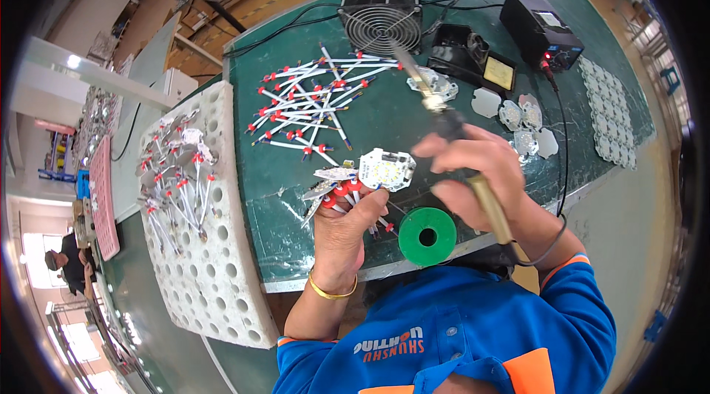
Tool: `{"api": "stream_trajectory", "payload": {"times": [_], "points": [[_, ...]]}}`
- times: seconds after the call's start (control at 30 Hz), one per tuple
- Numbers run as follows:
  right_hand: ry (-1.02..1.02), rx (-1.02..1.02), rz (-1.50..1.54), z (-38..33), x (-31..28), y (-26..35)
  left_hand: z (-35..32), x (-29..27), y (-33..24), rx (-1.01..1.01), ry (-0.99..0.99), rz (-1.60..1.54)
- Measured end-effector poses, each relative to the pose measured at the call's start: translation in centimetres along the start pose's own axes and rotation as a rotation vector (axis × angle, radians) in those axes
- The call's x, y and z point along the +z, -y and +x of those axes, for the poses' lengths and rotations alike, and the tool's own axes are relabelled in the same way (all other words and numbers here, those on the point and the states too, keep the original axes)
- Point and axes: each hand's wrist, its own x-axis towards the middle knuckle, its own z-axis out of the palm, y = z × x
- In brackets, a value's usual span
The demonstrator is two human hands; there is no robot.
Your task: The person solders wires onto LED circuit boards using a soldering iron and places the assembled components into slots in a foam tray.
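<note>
My left hand (342, 228) is closed round a bunch of white wires with red collars, which have small LED boards on their ends. One whitish LED board (387, 170) faces up above my thumb, dotted with yellowish chips. My right hand (484, 176) grips a soldering iron (448, 124) with a tan handle end. The iron's tip points up and left, well apart from the board. Just below and between my hands lies a green solder spool (444, 241). A loose pile of white wires with red collars (310, 102) is spread on the green bench beyond my left hand.
A black fan (381, 24) stands at the back. Right of it are a black iron stand (460, 54) with a yellow sponge and a soldering station (540, 32). Loose boards (512, 114) and a board panel (608, 113) lie right. A white foam block (214, 253) carries wired boards.
</note>
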Motion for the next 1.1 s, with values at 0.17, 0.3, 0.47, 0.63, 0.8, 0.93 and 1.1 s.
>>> {"api": "stream_trajectory", "payload": {"times": [0.17,0.3,0.47,0.63,0.8,0.93,1.1], "points": [[0.113,0.019,0.028,-2.0,-2.0,1.0,-1.1,-0.5,0.6,-0.052,-0.069,-0.046],[0.132,0.017,0.059,-3.4,-2.2,1.1,-1.3,0.3,0.9,-0.074,-0.053,-0.092],[0.113,0.022,0.135,-3.7,-2.9,2.0,-1.6,0.1,0.9,-0.050,-0.055,-0.217],[0.180,-0.084,0.152,-4.4,-3.6,2.7,-1.9,0.6,0.6,-0.008,-0.044,-0.181],[0.274,-0.021,0.156,-4.6,-3.4,3.2,-1.9,1.3,0.6,0.005,-0.109,-0.079],[0.269,-0.004,0.163,-5.0,-2.9,3.0,-2.0,0.5,0.8,-0.006,-0.081,-0.142],[0.274,-0.013,0.167,-4.9,-2.8,3.1,-2.1,0.4,0.7,-0.018,-0.077,-0.158]]}}
